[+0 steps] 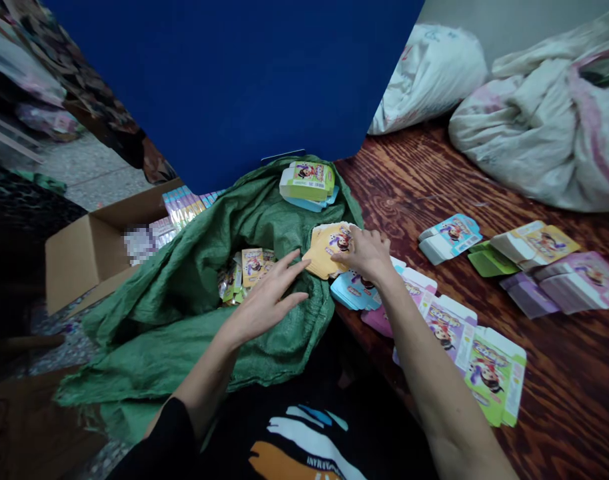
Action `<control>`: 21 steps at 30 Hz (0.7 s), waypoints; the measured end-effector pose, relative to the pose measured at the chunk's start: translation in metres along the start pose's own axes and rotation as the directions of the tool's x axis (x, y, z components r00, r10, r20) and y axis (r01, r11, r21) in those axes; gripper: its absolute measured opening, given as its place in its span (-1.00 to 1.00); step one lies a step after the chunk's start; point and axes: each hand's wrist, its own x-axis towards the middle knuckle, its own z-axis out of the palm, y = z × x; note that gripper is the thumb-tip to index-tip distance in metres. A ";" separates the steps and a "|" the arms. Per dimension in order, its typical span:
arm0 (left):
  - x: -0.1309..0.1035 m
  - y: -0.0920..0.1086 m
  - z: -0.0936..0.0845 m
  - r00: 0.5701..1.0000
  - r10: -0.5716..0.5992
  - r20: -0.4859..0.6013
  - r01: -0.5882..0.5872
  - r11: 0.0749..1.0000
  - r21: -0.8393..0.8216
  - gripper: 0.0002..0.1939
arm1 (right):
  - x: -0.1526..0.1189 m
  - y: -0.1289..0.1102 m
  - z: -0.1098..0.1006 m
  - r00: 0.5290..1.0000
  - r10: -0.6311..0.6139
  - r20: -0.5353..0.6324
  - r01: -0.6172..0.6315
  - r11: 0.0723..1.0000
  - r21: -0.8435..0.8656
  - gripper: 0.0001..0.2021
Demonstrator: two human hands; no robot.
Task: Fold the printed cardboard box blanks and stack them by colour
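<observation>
My right hand (367,252) grips the right edge of a stack of yellow flattened cartons (325,250) with a cartoon figure, its thumb across the top. My left hand (267,297) is open with fingers apart, its fingertips close to the left corner of that stack; I cannot tell if they touch. Below the left hand, an open green woven sack (184,293) holds several small printed packets (252,265). Blue flattened cartons (354,290) lie just under my right wrist. More flat cartons, purple (442,330) and green (489,373), run along the table edge, partly behind my right forearm.
Green and blue cartons (309,180) rest at the sack's far rim. Stacks of blue (452,233), yellow (544,243) and pink cartons (584,280) stand on the wooden table (399,180). A cardboard box (97,253) sits left, a blue panel (244,80) ahead, white sacks (434,73) behind.
</observation>
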 end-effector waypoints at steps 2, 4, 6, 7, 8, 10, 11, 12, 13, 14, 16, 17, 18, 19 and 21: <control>0.001 0.001 0.003 1.000 0.009 0.028 -0.008 1.000 -0.020 -0.41 | 0.003 0.002 0.004 0.999 0.004 -0.049 -0.004 1.000 -0.012 -0.38; 0.003 0.000 0.004 0.999 0.013 0.029 -0.012 0.999 -0.041 -0.43 | 0.004 0.006 0.005 0.987 -0.004 -0.161 0.004 1.000 0.004 -0.46; 0.004 0.000 0.004 1.000 0.016 -0.010 -0.017 0.997 -0.069 -0.44 | 0.002 0.010 0.000 0.956 -0.013 -0.292 0.037 0.996 0.079 -0.64; 0.005 0.001 0.004 0.998 0.017 -0.054 -0.022 0.996 -0.089 -0.43 | -0.003 0.012 -0.005 0.934 -0.021 -0.356 0.073 0.988 0.134 -0.74; 0.005 0.001 0.004 0.994 0.017 -0.111 -0.030 0.993 -0.116 -0.42 | -0.009 0.013 -0.012 0.910 -0.032 -0.413 0.122 0.974 0.193 -0.84; 0.006 0.003 0.004 0.976 0.013 -0.217 -0.060 0.975 -0.214 -0.35 | -0.030 0.010 -0.028 0.866 -0.078 -0.494 0.251 0.922 0.296 -0.94; 0.007 0.005 0.005 0.973 0.011 -0.229 -0.079 0.954 -0.290 -0.31 | -0.043 0.007 -0.037 0.848 -0.115 -0.517 0.322 0.886 0.332 -0.93; 0.007 0.007 0.006 0.981 0.017 -0.195 -0.092 0.920 -0.382 -0.25 | -0.058 0.003 -0.045 0.841 -0.160 -0.516 0.383 0.850 0.360 -0.91; 0.007 0.009 0.009 0.992 0.040 -0.116 -0.091 0.872 -0.481 -0.20 | -0.073 -0.002 -0.052 0.830 -0.216 -0.514 0.445 0.813 0.377 -0.91; 0.007 0.012 0.012 0.997 0.080 -0.004 -0.068 0.817 -0.573 -0.17 | -0.087 -0.006 -0.058 0.818 -0.282 -0.501 0.504 0.772 0.388 -0.90; 0.007 0.017 0.021 0.957 0.173 0.233 0.036 0.726 -0.686 -0.21 | -0.111 -0.015 -0.062 0.803 -0.390 -0.451 0.575 0.706 0.413 -0.83; 0.007 0.020 0.026 0.926 0.200 0.321 0.092 0.703 -0.705 -0.27 | -0.119 -0.017 -0.062 0.801 -0.418 -0.429 0.589 0.682 0.434 -0.81; 0.007 0.023 0.031 0.905 0.203 0.375 0.138 0.692 -0.709 -0.34 | -0.125 -0.018 -0.061 0.809 -0.424 -0.408 0.583 0.669 0.461 -0.80; 0.006 0.025 0.036 0.898 0.182 0.400 0.175 0.688 -0.705 -0.40 | -0.130 -0.018 -0.058 0.824 -0.413 -0.389 0.565 0.663 0.492 -0.81; 0.006 0.028 0.043 0.909 0.110 0.401 0.225 0.682 -0.696 -0.49 | -0.135 -0.015 -0.054 0.862 -0.377 -0.338 0.506 0.653 0.563 -0.82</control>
